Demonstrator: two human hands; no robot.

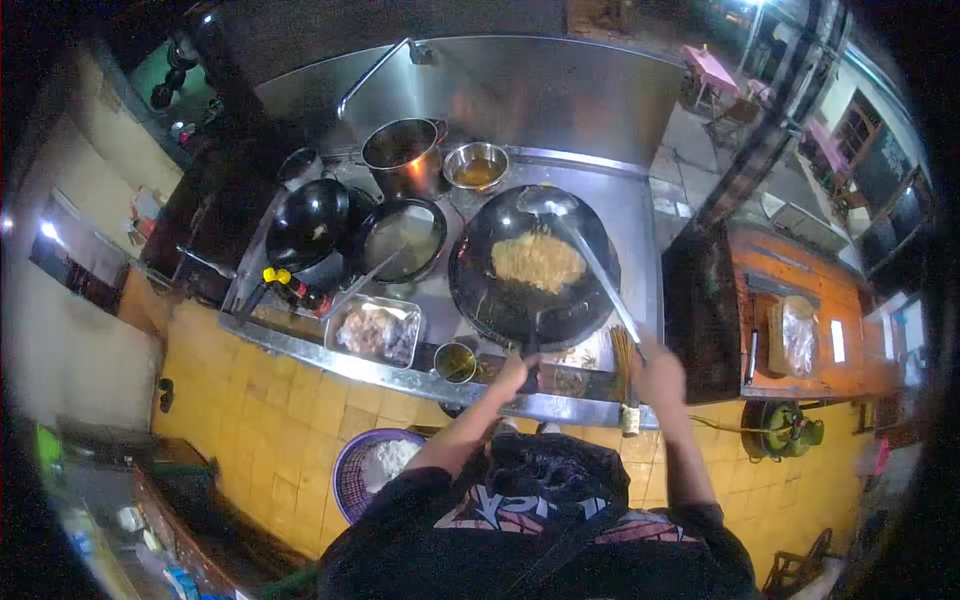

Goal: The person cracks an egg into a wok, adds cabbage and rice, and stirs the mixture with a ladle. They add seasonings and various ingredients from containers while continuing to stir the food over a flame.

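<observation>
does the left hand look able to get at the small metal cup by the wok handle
Probably yes: the left hand grips the wok handle, and the small metal cup sits just beside it, nothing between them.

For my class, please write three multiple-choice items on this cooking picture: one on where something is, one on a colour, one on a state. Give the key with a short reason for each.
1. Where does the ladle's bowl rest?
A. at the far rim of the big wok
B. in the steel pot
C. on the floor

2. What colour is the basket on the floor?
A. red
B. purple
C. white

3. What is the left hand doing?
A. hanging free
B. lifting the tray
C. gripping the wok handle

Key:
1 A: the right hand holds the ladle, whose bowl lies at the far edge of the wok, beyond the yellow noodles.
2 B: the basket on the yellow tiles has a purple rim.
3 C: the left hand is closed on the wok handle at the counter's near edge.
</observation>
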